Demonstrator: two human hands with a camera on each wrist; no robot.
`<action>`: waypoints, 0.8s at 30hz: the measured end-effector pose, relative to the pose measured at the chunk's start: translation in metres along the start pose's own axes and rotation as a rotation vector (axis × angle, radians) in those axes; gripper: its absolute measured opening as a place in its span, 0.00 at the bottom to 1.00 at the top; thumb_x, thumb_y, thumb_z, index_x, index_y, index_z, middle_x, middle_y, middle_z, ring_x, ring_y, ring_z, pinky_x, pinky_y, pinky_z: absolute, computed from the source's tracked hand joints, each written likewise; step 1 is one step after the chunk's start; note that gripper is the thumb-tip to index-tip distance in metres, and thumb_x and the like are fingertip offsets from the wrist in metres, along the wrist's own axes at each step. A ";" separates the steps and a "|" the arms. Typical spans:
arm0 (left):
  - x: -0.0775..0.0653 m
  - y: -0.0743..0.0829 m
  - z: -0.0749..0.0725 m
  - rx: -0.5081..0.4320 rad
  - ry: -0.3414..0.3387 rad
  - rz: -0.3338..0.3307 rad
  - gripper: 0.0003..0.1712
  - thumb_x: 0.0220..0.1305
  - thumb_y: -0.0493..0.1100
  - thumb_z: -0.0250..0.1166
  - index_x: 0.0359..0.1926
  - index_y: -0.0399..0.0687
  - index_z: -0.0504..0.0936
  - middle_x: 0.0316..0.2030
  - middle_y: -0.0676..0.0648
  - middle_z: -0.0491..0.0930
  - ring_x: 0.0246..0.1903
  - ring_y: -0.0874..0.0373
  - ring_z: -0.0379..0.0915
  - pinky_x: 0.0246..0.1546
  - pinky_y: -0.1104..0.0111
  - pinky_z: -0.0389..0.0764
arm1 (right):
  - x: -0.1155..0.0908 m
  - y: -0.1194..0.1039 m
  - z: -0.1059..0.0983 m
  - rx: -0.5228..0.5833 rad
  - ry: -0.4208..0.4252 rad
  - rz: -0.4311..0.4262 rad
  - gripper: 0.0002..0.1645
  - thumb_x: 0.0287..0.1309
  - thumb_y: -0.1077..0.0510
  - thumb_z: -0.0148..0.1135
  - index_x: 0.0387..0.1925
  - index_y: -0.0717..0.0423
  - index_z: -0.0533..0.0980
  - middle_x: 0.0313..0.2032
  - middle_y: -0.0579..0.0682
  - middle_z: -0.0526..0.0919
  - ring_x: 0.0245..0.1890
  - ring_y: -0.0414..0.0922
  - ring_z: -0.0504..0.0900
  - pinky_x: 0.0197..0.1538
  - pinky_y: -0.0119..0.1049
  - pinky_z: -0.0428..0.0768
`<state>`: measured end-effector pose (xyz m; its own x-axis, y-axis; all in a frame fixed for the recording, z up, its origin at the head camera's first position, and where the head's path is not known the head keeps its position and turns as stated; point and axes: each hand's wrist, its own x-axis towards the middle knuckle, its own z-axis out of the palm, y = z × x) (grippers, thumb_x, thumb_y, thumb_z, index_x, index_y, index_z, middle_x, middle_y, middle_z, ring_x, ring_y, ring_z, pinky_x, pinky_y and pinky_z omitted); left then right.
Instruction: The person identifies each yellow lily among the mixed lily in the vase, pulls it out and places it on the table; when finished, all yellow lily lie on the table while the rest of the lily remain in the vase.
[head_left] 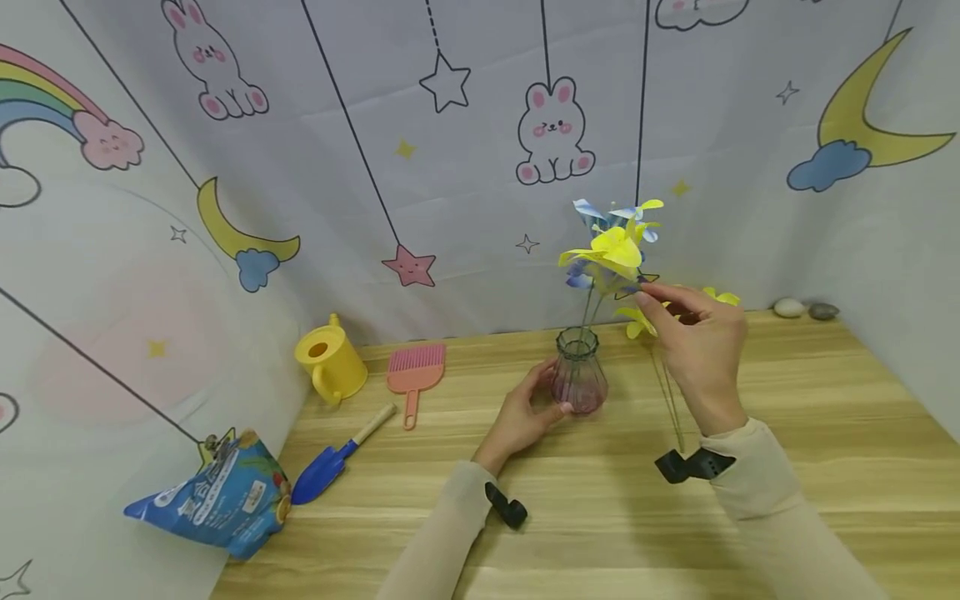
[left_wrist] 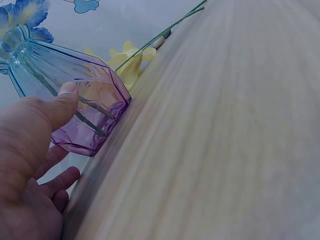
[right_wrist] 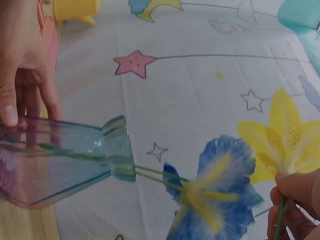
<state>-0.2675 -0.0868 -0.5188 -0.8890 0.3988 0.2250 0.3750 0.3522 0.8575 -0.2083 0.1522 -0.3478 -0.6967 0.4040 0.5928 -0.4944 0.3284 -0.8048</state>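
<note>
A ribbed glass vase [head_left: 578, 382], blue-green at the neck and purple at the base, stands on the wooden table. My left hand [head_left: 525, 419] holds its lower side, with the thumb [left_wrist: 64, 102] lying on the glass. Two green stems pass through the neck, and a blue flower [right_wrist: 215, 192] with yellow streaks rises from it. Above the vase, my right hand [head_left: 703, 350] pinches a yellow lily [right_wrist: 282, 137] just below its bloom. In the head view the yellow petals [head_left: 617, 248] overlap the blue ones. More yellow flowers [head_left: 637, 322] lie behind the right hand, partly covered.
Toward the left are a yellow watering can [head_left: 332, 365], a pink toy dustpan or brush [head_left: 415, 379], a blue trowel [head_left: 321, 471] and a clipped blue bag [head_left: 225, 500]. Two stones [head_left: 789, 308] sit at the back right, by a printed cloth wall [head_left: 480, 208].
</note>
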 end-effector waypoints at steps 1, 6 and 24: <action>0.000 0.000 0.000 -0.002 0.000 -0.004 0.45 0.69 0.47 0.76 0.81 0.70 0.64 0.74 0.43 0.77 0.75 0.50 0.72 0.79 0.49 0.70 | 0.000 0.001 -0.003 -0.007 0.009 0.000 0.08 0.62 0.61 0.79 0.43 0.56 0.93 0.34 0.22 0.87 0.29 0.31 0.80 0.31 0.22 0.73; 0.001 -0.002 0.000 0.000 0.010 -0.014 0.46 0.68 0.48 0.77 0.81 0.72 0.65 0.72 0.45 0.78 0.75 0.50 0.72 0.80 0.49 0.68 | 0.001 0.008 -0.018 -0.034 0.053 0.002 0.08 0.62 0.61 0.79 0.43 0.57 0.93 0.32 0.21 0.87 0.28 0.30 0.79 0.30 0.21 0.72; 0.001 -0.002 0.001 -0.012 0.009 -0.025 0.45 0.68 0.49 0.76 0.81 0.71 0.65 0.72 0.45 0.79 0.75 0.50 0.73 0.80 0.48 0.68 | 0.013 0.044 -0.073 -0.112 0.194 0.211 0.17 0.61 0.59 0.79 0.48 0.65 0.90 0.30 0.21 0.86 0.28 0.28 0.79 0.31 0.17 0.75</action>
<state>-0.2688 -0.0859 -0.5204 -0.9003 0.3824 0.2078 0.3497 0.3514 0.8684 -0.2009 0.2340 -0.3736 -0.6602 0.6255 0.4157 -0.2814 0.3071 -0.9091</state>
